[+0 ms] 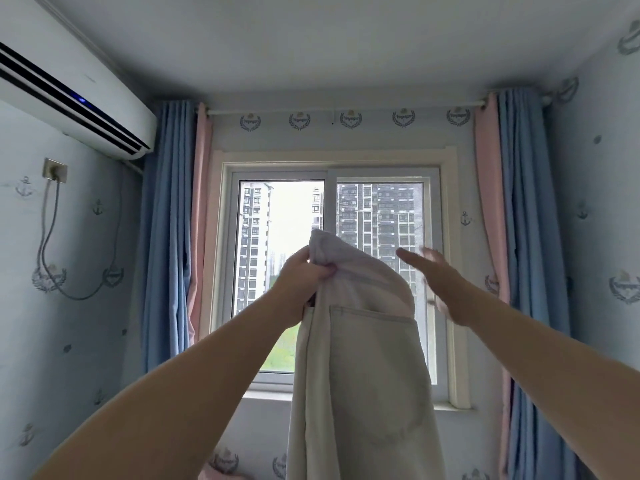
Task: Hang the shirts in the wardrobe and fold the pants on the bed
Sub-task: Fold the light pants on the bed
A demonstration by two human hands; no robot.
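Before the window point(256, 220), the left hand point(304, 282) grips the pants point(367, 375) high, likely so they hang straight for folding, while the right hand point(436, 271) hovers beside them, fingers spread and empty.

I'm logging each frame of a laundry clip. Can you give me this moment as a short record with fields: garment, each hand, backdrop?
garment: pale pants, hanging lengthwise, back pocket facing the camera
left hand: grips the pants at their top, holding them up
right hand: open, fingers straight, blurred, right of the pants, holding nothing
backdrop: window, blue and pink curtains on both sides
upper left: air conditioner on the wall
folding: not yet done
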